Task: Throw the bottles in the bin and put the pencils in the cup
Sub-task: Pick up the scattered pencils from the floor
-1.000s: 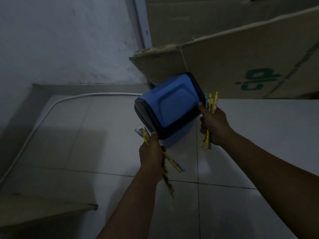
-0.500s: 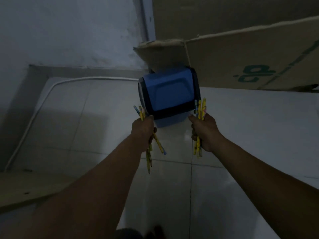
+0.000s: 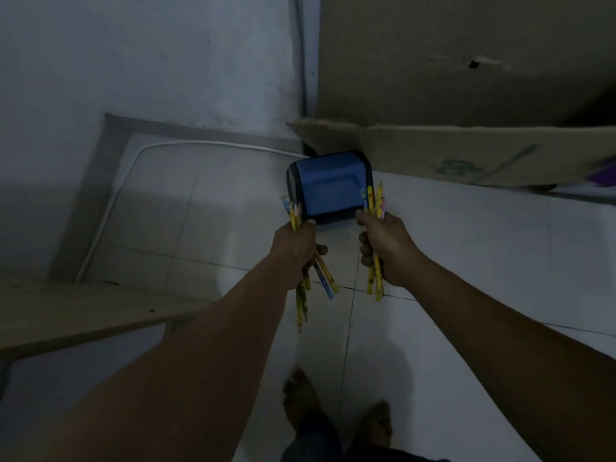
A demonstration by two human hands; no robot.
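Note:
A blue bin [image 3: 328, 188] with a black rim and a blue lid stands low near the floor, right in front of the cardboard. My left hand [image 3: 295, 241] pinches its near left edge with the thumb while gripping a bundle of yellow and blue pencils [image 3: 311, 281]. At the near right edge, my right hand [image 3: 383, 241] does the same, clutching a second bundle of pencils [image 3: 375, 201]. No bottles and no cup are in view.
Large cardboard sheets [image 3: 466, 155] lean behind the bin at the right. A white cable [image 3: 110, 201] runs along the tiled floor by the wall. A wooden board [image 3: 76, 315] juts in at the lower left. Bare feet [image 3: 300, 398] stand below.
The bin has gone from tilted and lifted to level and lower, further out in front of me. Both arms have stretched forward and down with it, pencils still in each hand.

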